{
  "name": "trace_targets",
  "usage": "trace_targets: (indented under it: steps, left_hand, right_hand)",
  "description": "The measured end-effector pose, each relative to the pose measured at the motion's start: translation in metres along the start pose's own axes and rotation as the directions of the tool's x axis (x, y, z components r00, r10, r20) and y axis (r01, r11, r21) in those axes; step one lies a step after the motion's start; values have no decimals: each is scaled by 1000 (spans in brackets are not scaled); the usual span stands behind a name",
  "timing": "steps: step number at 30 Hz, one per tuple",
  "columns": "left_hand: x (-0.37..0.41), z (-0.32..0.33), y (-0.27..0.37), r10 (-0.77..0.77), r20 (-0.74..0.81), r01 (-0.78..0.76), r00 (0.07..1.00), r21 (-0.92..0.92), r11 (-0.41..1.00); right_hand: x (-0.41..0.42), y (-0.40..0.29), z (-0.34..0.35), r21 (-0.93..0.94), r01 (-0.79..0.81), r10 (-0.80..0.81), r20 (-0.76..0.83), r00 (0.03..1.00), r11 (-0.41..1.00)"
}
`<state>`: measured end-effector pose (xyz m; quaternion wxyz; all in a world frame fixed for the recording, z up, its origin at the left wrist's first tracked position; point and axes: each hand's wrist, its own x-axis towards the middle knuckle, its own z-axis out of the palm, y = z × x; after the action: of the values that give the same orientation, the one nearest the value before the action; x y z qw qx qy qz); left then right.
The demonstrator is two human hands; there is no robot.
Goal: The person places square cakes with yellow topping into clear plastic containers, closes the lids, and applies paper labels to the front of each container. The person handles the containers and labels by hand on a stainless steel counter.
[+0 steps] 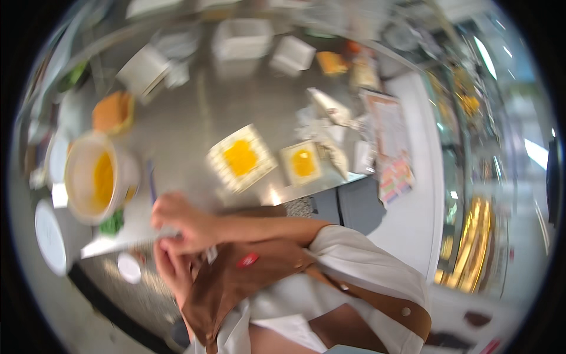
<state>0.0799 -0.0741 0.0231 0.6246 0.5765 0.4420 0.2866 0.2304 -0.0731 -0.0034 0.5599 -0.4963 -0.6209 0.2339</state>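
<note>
My right hand reaches across my apron to the left, its fingers bent and blurred. Just below it is my left hand, fingertips close to the right hand; whether either holds something small is unclear. Above them on the steel table lies a thin blue tool. To the left stands a white plastic tub with a yellow mass inside. Right of the hands, a square cake with a white piped border has a yellow topping. A smaller square piece, also yellow in its middle, sits beside it.
White piping bags and crumpled wrapping lie at the right, near printed sheets. White boxes stand along the back. An orange-brown block is behind the tub, and a green item is at the near edge.
</note>
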Motion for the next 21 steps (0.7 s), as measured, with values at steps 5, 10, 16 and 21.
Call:
trace_targets:
  steps: [5,10,16,21]
  left_hand:
    - [14,0,-27,22,-64,-21,998,7,1000]
    - [21,-3,-31,115,-81,-104,990,123,987]
    - [21,-10,-30,123,-38,-121,992,34,992]
    - [22,-13,-37,127,-74,-128,989,-15,992]
  right_hand:
    - [-3,2,10,84,25,-17,-96,995,996]
    - [-2,-7,5,108,23,-6,-151,989,994]
    - [6,-9,6,131,15,-1,-109,994,991]
    - [11,-11,7,66,21,-17,-62,998,998]
